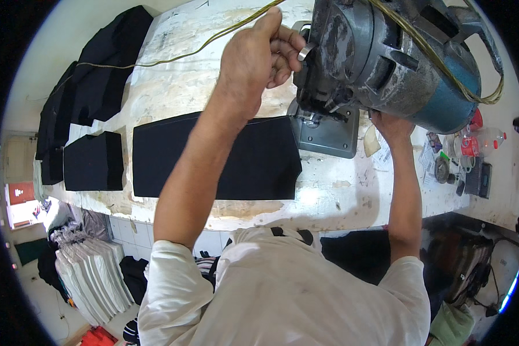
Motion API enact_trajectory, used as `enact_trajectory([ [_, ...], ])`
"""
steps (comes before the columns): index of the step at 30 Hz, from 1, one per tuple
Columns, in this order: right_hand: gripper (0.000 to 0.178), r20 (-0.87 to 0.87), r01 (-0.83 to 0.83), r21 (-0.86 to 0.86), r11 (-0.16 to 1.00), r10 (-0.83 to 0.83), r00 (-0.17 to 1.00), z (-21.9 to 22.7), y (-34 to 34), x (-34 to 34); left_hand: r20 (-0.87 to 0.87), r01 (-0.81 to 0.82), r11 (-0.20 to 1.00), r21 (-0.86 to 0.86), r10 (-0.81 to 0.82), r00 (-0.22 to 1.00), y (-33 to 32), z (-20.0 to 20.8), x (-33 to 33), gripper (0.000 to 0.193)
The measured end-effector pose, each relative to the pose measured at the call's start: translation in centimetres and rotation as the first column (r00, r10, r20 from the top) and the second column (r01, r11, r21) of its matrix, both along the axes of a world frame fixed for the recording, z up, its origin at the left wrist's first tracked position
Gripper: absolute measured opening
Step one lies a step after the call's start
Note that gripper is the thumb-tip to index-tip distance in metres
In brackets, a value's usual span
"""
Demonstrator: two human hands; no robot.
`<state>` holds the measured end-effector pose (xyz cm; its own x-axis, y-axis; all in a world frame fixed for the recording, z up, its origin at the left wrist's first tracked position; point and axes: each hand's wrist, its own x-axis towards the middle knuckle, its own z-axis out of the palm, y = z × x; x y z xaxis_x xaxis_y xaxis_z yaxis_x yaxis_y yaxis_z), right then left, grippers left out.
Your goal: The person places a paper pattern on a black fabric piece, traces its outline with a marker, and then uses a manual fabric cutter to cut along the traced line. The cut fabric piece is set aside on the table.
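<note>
A cloth cutting machine [352, 52], with a grey body and a blue motor end, stands on a flat grey base plate [328, 135] on the table. At its left side my left hand [254, 60] has curled fingers, the fingertips at a small silver metal lever [306, 52]. My right hand [393, 124] reaches in under the motor, and its fingers are mostly hidden by the machine. A stack of black fabric pieces [259, 167] lies left of the base plate, its edge right by the plate, partly covered by my left forearm.
A smaller black fabric stack [93, 161] and larger black piles [106, 63] lie further left. A yellowish power cord [190, 55] crosses the table to the machine. Plastic bottles [484, 141] and small items stand at the right. White garments [95, 265] hang below left.
</note>
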<state>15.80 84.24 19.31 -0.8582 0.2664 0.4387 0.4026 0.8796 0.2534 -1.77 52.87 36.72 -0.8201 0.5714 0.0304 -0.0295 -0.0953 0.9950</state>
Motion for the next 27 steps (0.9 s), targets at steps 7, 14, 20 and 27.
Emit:
enact_trajectory([
  [7, 0.065, -0.130, -0.118, 0.081, 0.990, 0.128, 0.983, 0.0, 0.1, -0.3, 0.056, 0.186, 0.962, 0.198, -0.201, 0.978, -0.6, 4.5, 0.5, 0.025],
  [14, 0.042, -0.200, -0.372, 0.134, 0.919, 0.393, 0.898, 0.1, 1.3, -3.0, 0.191, -0.039, 0.960, 0.276, -0.016, 0.981, -1.3, 7.2, 1.8, 0.019],
  [20, 0.059, -0.044, -0.192, -0.181, 0.965, 0.187, 0.981, 0.3, 0.7, -6.4, 0.210, -0.164, 0.951, 0.261, 0.110, 0.971, -1.8, 7.9, 3.4, 0.016],
  [27, 0.058, -0.078, -0.239, -0.272, 0.932, 0.226, 0.971, 1.6, -0.9, -7.7, 0.144, -0.307, 0.937, 0.166, 0.285, 0.948, -2.7, 7.8, 3.8, 0.016],
])
